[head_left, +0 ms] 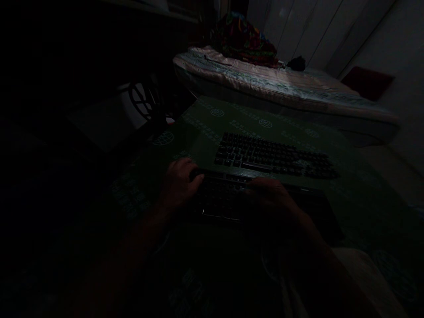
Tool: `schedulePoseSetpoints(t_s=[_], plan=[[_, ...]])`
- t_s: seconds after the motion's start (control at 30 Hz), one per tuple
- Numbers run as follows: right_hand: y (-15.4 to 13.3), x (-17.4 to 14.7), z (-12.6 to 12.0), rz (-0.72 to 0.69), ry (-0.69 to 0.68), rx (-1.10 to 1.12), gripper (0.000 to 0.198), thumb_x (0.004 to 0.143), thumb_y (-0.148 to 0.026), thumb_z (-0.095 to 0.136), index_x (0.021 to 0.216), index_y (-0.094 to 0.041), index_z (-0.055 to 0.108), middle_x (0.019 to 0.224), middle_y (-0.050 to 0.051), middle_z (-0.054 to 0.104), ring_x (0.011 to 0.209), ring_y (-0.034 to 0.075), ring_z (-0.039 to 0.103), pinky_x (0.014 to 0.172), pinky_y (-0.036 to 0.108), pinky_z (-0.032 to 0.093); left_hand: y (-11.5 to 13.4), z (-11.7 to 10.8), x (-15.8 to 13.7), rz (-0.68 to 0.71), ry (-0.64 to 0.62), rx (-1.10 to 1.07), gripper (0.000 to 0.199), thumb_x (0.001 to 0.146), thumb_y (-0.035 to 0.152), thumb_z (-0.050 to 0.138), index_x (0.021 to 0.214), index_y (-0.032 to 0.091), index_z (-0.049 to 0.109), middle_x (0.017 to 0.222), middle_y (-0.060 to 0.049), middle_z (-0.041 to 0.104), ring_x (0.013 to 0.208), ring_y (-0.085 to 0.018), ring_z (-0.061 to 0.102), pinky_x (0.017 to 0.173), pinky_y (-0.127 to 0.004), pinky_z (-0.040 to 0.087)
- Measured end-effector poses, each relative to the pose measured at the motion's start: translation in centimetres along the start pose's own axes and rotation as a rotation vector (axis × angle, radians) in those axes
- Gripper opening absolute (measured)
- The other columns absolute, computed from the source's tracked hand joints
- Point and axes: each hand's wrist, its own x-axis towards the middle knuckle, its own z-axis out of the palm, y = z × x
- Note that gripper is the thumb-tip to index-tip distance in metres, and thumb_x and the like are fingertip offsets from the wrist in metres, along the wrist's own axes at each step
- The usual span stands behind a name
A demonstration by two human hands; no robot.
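Taking the middle of the picture as the clock's centre, the black keyboard [225, 194] lies from about seven o'clock round to four, flat on a table with a green cover [198, 145] printed with white globes and lettering. The left hand [180, 179] is at eight o'clock, at the keyboard's far left corner — fingers bent, thumb laid over the top edge, the corner held between them. The right hand [270, 192] is at about five o'clock, over the middle of the keyboard, its fingers partly bent and pointing toward nine; the shadow under it is too deep to tell whether it grips or presses anything.

Just beyond the keyboard, from one o'clock to three, black keys [274, 154] are set out in rows like a second keyboard, with green showing between many of them. A pale cloth [357, 265] lies at four to five o'clock, beside the right forearm. Toward ten o'clock, a dark spoked wheel [142, 99] stands past the table's edge. Farther off, at one o'clock, a bed [278, 81] with a striped cover bears a dark red patterned cloth [245, 46] — bunched in a heap.
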Motion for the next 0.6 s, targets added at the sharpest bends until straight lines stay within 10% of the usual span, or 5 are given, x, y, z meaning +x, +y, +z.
schedulePoseSetpoints(t_s=[0.4, 0.6], plan=[[-0.5, -0.2, -0.3, 0.049, -0.065, 0.040, 0.014, 0.075, -0.030, 0.061, 0.070, -0.019, 0.069, 0.065, 0.001, 0.063, 0.058, 0.014, 0.055, 0.056, 0.026, 0.041, -0.7, -1.2, 0.9, -0.041, -0.241, -0.027, 0.031, 0.075, 0.040, 0.050, 0.096, 0.020, 0.062, 0.105, -0.007, 0.065, 0.099, -0.025, 0.058, 0.088, -0.039, 0.045], [-0.6, -0.1, -0.2, 0.212, 0.117, 0.246, 0.018, 0.070, -0.034, 0.066, 0.073, -0.018, 0.071, 0.069, 0.002, 0.068, 0.065, 0.017, 0.061, 0.061, 0.029, 0.046, -0.9, -1.3, 1.0, -0.058, -0.247, -0.061, 0.034, 0.074, 0.042, 0.052, 0.097, 0.019, 0.062, 0.107, -0.008, 0.064, 0.099, -0.025, 0.058, 0.088, -0.037, 0.045]])
